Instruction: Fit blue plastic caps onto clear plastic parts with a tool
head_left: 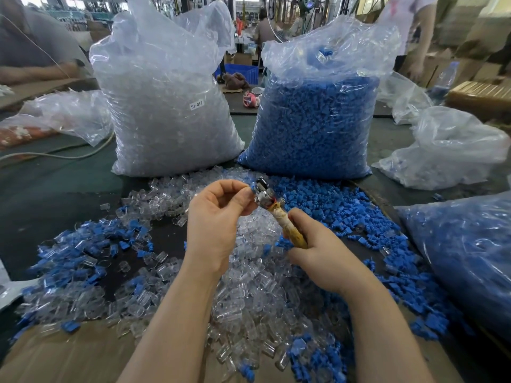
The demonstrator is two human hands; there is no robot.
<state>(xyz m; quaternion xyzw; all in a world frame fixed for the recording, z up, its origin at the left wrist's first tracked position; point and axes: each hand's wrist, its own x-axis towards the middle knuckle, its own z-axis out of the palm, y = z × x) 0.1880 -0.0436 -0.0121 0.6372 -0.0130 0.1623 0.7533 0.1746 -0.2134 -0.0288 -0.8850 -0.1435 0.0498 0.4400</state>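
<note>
Now right hand [322, 252] grips tool [279, 214]; left hand [218, 217] pinches blue cap [253, 185] at its tip

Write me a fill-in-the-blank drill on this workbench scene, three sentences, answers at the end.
1. The tool is gripped by its handle in the ____ hand.
2. The left hand pinches a small ____ cap at the tool's metal tip.
3. The tall bag labelled SJ-017 is filled with ____ parts.

Answers: right; blue; clear
</note>
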